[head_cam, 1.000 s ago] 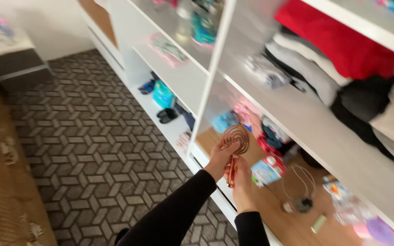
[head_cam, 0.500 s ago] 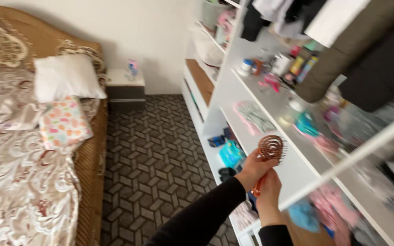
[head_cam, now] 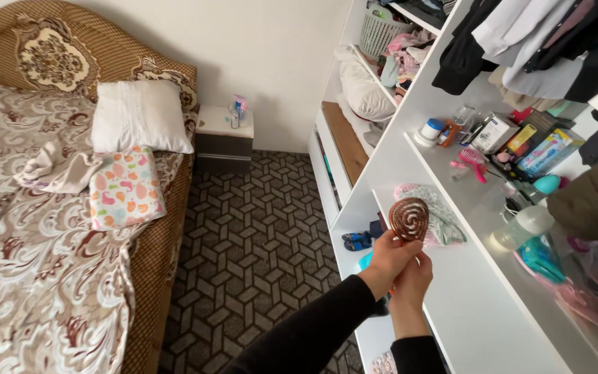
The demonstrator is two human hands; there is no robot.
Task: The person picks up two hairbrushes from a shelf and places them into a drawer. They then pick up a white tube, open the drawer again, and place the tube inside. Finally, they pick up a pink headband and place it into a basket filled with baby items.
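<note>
Both hands raised together in front of the white shelf unit (head_cam: pixel 410 173). Left hand (head_cam: pixel 390 257) and right hand (head_cam: pixel 413 277) are pressed close, both gripping the handle of a round brown hairbrush (head_cam: pixel 410 219), spiral face up. The brush is in the air, just off the shelf edge, over a crumpled light cloth (head_cam: pixel 444 220) lying on that shelf.

Progress, judging by position: brush is picked up and carried, not set down anywhere yet. Placement is what's left.

Room: the shelf surface near the hands is mostly bare white board. Farther along it is crowded: pink comb (head_cam: pixel 474 159), jar with blue lid (head_cam: pixel 432 129), boxes (head_cam: pixel 513 138), bottles. Hanging clothes (head_cam: pixel 520 41) overhang from above. Patterned floor (head_cam: pixel 243 235) is open between shelves and bed (head_cam: pixel 57 228).
</note>
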